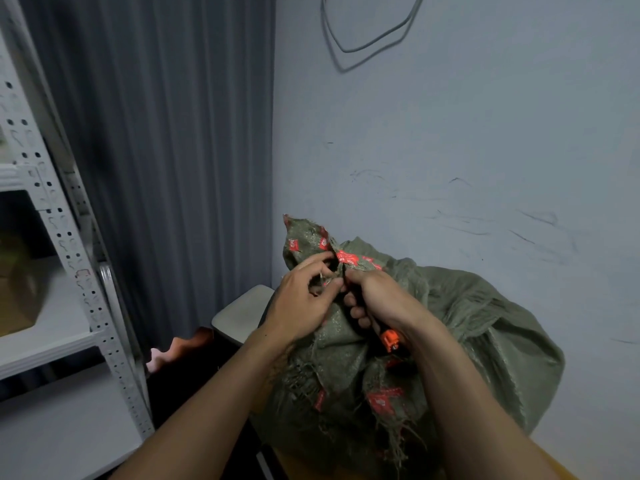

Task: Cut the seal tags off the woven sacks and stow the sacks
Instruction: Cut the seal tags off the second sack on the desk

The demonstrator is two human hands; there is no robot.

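Note:
A bulging green woven sack [478, 327] with red printed patches stands in front of me against the wall. My left hand [304, 299] pinches the gathered neck of the sack near its top. My right hand [374, 296] grips a cutter with a black and orange handle [389, 339], its tip pointing up at the sack's neck between my hands. A red seal tag [348, 258] shows just above my fingers. The blade itself is hidden by my fingers and the fabric.
A white perforated metal shelf rack [79, 271] stands at the left with a cardboard box [17, 289] on it. Grey curtain [166, 150] hangs behind. A small grey stool top [239, 313] sits left of the sack. Cables [367, 32] hang on the wall.

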